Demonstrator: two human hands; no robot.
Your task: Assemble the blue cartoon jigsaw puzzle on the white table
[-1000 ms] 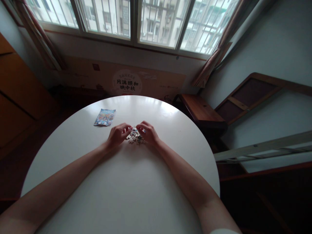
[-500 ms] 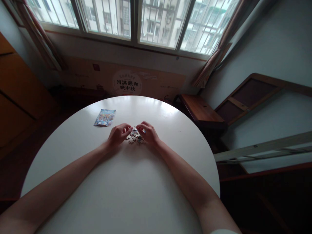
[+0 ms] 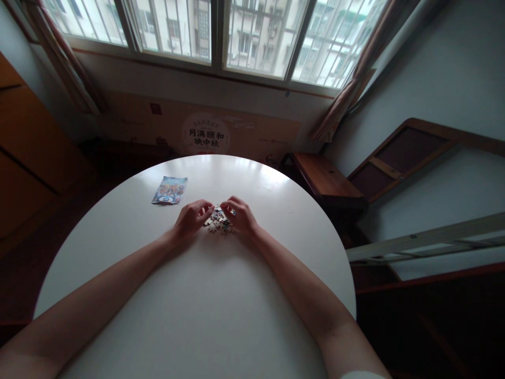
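A small heap of jigsaw puzzle pieces [image 3: 218, 222] lies on the round white table [image 3: 197, 295], between my two hands. My left hand [image 3: 191, 217] rests on the table at the heap's left side, fingers curled toward the pieces. My right hand [image 3: 238, 213] sits at the heap's right side, its fingertips pinched on a small puzzle piece [image 3: 232, 211] with blue on it. Whether the left fingers hold a piece is hidden.
A colourful printed packet [image 3: 170, 190] lies flat on the table, left of and beyond my hands. Behind the table stand a wooden bench [image 3: 325, 181], a wall with windows, and a leaning wooden frame [image 3: 398, 158] at right.
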